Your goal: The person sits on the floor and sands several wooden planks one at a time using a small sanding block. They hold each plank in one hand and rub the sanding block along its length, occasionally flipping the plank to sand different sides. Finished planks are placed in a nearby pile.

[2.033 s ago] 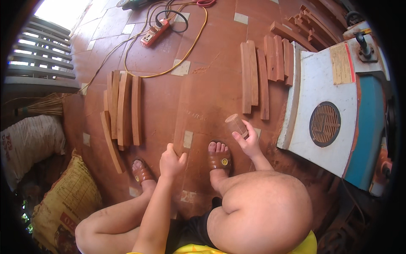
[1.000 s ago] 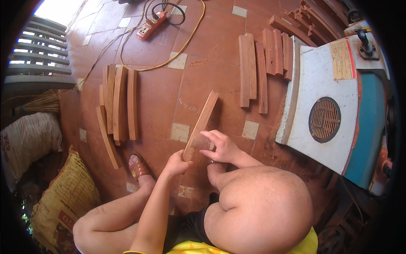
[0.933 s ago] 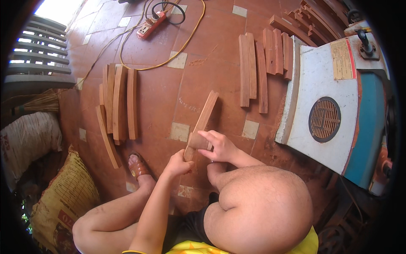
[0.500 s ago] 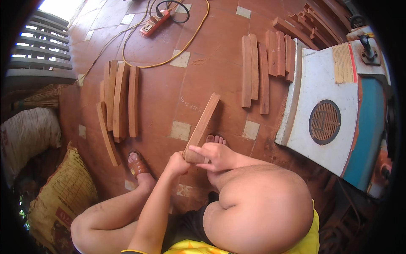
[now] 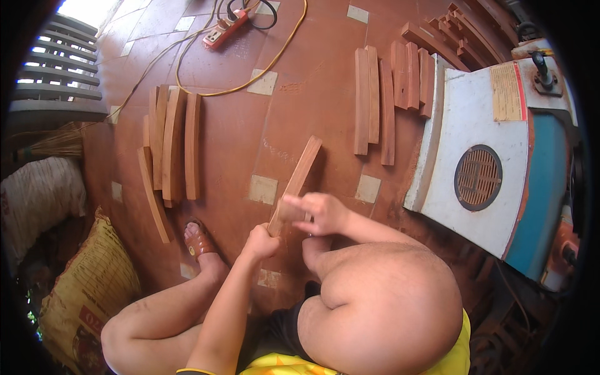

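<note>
Floor (image 5: 228, 147): reddish tile
Machine (image 5: 478, 128): cropped at right
Left hand (image 5: 261, 242): gripping wooden bar (image 5: 302, 166) — end hidden
Right hand (image 5: 325, 214): pinching brown block (image 5: 291, 210) — kinda blurry

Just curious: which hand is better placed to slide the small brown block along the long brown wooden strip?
Probably the right hand: it holds the block at the strip; the left hand grips the strip's near end.

Bright light (image 5: 87, 7) at upper left gleams on the reddish-brown tiled floor (image 5: 231, 144) with pale square insets (image 5: 263, 189), near a grey slatted panel (image 5: 56, 92).
</note>
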A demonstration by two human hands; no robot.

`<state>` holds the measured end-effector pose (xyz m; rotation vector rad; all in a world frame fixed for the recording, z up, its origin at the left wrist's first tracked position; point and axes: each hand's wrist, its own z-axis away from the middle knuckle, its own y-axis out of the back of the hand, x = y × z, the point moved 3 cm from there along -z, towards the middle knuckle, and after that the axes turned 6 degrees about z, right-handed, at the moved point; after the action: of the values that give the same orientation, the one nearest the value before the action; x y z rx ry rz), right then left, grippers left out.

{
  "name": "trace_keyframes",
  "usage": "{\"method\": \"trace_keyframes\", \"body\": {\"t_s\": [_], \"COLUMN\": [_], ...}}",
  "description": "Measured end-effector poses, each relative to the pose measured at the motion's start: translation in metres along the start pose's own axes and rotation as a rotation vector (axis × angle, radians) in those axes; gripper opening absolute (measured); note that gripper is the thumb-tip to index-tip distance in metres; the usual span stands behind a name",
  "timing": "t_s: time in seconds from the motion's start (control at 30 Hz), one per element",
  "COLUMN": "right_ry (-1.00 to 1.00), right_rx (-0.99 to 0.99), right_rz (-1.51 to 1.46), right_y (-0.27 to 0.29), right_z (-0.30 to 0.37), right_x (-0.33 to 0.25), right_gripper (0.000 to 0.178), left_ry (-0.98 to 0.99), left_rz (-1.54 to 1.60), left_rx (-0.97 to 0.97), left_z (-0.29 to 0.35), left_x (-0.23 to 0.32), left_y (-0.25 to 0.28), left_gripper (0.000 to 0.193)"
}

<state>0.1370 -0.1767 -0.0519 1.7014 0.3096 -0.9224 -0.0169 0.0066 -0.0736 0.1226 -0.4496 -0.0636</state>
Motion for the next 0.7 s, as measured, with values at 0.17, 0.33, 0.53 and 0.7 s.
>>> {"method": "trace_keyframes", "body": {"t_s": [0.17, 0.33, 0.53, 0.7], "right_ry": [-0.471, -0.241, -0.182, -0.303], "right_rx": [0.388, 0.131, 0.269, 0.442], "right_rz": [0.136, -0.006, 0.070, 0.113], "right_y": [0.044, 0.017, 0.015, 0.025], "right_z": [-0.027, -0.015, -0.007, -0.023], "right_x": [0.095, 0.018, 0.055, 0.067], "right_gripper": [0.070, 0.073, 0.074, 0.073], "left_ry": [0.015, 0.039, 0.018, 0.047], "left_rz": [0.037, 0.032, -0.024, 0.036], "left_rx": [-0.017, 0.000, 0.003, -0.016], "left_z": [0.005, 0.010, 0.005, 0.009], "left_x": [0.002, 0.008, 0.006, 0.007], "left_y": [-0.009, -0.001, -0.008, -0.006], "left_gripper": [0.022, 0.021, 0.025, 0.017]}}
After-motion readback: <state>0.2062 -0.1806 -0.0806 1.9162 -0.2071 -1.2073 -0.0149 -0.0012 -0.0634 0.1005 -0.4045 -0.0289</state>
